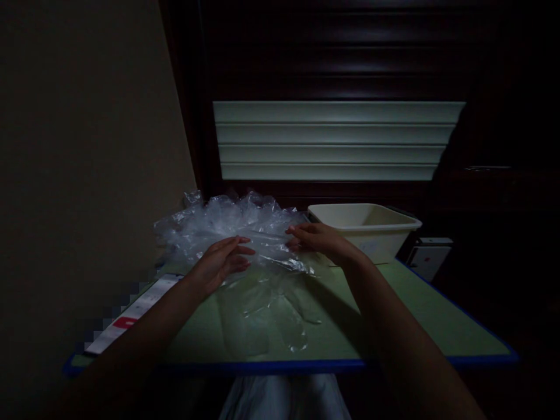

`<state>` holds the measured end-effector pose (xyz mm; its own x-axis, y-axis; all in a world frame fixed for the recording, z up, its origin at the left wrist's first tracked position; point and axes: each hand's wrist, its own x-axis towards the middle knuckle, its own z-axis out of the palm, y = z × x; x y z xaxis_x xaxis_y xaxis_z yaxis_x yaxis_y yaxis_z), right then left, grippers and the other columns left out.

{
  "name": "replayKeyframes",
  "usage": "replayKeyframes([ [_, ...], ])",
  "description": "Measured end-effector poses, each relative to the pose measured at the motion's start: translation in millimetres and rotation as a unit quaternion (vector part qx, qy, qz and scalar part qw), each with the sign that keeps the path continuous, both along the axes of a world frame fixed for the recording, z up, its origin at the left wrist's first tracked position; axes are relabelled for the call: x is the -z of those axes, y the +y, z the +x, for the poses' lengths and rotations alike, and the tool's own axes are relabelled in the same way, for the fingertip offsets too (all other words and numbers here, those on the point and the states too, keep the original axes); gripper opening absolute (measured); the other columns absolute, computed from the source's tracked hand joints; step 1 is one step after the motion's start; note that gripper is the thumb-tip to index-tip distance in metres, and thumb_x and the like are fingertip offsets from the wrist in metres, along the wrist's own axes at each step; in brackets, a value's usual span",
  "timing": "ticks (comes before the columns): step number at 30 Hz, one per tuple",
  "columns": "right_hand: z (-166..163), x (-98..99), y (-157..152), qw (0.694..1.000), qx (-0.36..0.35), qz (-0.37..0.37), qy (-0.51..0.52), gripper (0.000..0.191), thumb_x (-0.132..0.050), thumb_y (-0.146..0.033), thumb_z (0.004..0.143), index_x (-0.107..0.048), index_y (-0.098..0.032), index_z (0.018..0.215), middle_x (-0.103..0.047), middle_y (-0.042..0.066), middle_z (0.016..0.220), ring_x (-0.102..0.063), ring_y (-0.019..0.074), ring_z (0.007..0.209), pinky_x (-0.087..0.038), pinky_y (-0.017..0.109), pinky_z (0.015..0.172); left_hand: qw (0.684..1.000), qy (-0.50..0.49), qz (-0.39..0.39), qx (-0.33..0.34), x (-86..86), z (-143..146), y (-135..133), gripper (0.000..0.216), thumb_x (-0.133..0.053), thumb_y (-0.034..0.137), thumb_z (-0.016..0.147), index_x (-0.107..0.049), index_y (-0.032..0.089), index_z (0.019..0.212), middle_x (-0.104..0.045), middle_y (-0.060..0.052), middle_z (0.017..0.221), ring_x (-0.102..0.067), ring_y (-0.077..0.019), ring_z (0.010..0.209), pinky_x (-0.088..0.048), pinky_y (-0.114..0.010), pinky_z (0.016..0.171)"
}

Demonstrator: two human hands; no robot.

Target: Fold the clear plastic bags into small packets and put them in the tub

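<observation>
Head view, single entry.

Item: basin [378, 244], pale, at the far side of the green table [450, 332]; my landmark.

Item: plastic [219, 217], clear, a crumpled heap left of the basin. Its flat lobes [292, 329] spread out nearer to me than the basin. Whether heap and basin touch, I cannot tell.

Item: left hand [222, 263], farther left of the basin than its partner, at the near edge of the heap; fingers half curled and parted.

Item: right hand [321, 240], just in front of the basin's left end, fingertips at the heap. With film this clear, I cannot tell whether either hand pinches any.

Step, as I judge it: handling the plastic between both hands. The next move calls for a fine fingertip pinch on one layer, since thin film likely clings and slips.

Item: white strip [146, 303], red-marked, well left of the basin, partly behind my left forearm; lettering unreadable.

Item: white box [429, 261], right of the basin, partly lost in shadow.

Hard to make out: the basin's dark inside, the number of plastic pieces, whether the lobes are bag or glove. Both forearms run off below.
</observation>
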<state>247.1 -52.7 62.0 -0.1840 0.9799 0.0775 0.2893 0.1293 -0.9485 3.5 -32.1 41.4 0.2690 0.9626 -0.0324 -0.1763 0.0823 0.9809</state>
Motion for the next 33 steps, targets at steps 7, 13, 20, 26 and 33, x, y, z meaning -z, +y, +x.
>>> replayKeyframes([
  [7, -7, 2.4, -1, 1.000, -0.008, -0.010, -0.007, 0.026, -0.058, -0.031, 0.094, -0.058, -0.016, 0.115, -0.062, 0.007, 0.112, -0.064, 0.0199, 0.092, -0.054, 0.039, 0.078, 1.000, 0.019, -0.003, 0.015, 1.0, 3, -3, 0.018, -0.050, 0.026, 0.100, -0.060, 0.012, 0.102, -0.065, -0.003, 0.079, -0.060, -0.0103, 0.054, -0.051, -0.020, 0.050],
  [13, 0, 2.0, 2, 0.999, 0.034, 0.009, -0.022, 0.029, -0.058, -0.031, 0.094, -0.056, -0.016, 0.119, -0.061, 0.008, 0.114, -0.064, 0.0200, 0.091, -0.055, 0.039, 0.076, 0.998, 0.022, -0.009, 0.054, -2.3, 4, -7, 0.017, -0.049, 0.027, 0.098, -0.061, 0.015, 0.097, -0.070, -0.006, 0.075, -0.062, -0.0121, 0.047, -0.050, -0.018, 0.045],
  [20, 5, -4.2, -5, 0.996, 0.035, 0.010, -0.077, 0.025, -0.055, -0.034, 0.095, -0.059, -0.015, 0.111, -0.064, 0.005, 0.101, -0.064, 0.0157, 0.079, -0.055, 0.033, 0.067, 0.995, 0.045, 0.003, 0.085, -1.7, 3, -9, 0.010, -0.052, 0.016, 0.095, -0.062, 0.014, 0.095, -0.072, -0.008, 0.080, -0.065, -0.0126, 0.049, -0.053, -0.019, 0.046],
  [26, 1, -5.0, -8, 0.993, 0.034, 0.019, -0.115, 0.020, -0.056, -0.031, 0.095, -0.061, -0.015, 0.104, -0.065, 0.003, 0.095, -0.063, 0.0132, 0.072, -0.055, 0.029, 0.063, 0.996, 0.051, 0.028, 0.070, -6.8, 2, -13, 0.009, -0.053, 0.021, 0.095, -0.059, 0.016, 0.099, -0.071, -0.005, 0.080, -0.062, -0.0107, 0.045, -0.050, -0.017, 0.042],
  [33, -1, -19.7, -23, 0.983, 0.084, 0.145, -0.069, 0.026, -0.058, -0.034, 0.091, -0.056, -0.016, 0.072, -0.053, -0.006, 0.058, -0.048, 0.0063, 0.041, -0.040, 0.019, 0.041, 0.993, 0.063, 0.053, 0.082, -16.9, 3, -23, 0.016, -0.069, 0.024, 0.085, -0.060, 0.016, 0.094, -0.071, -0.005, 0.076, -0.064, -0.0133, 0.047, -0.050, -0.018, 0.042],
])
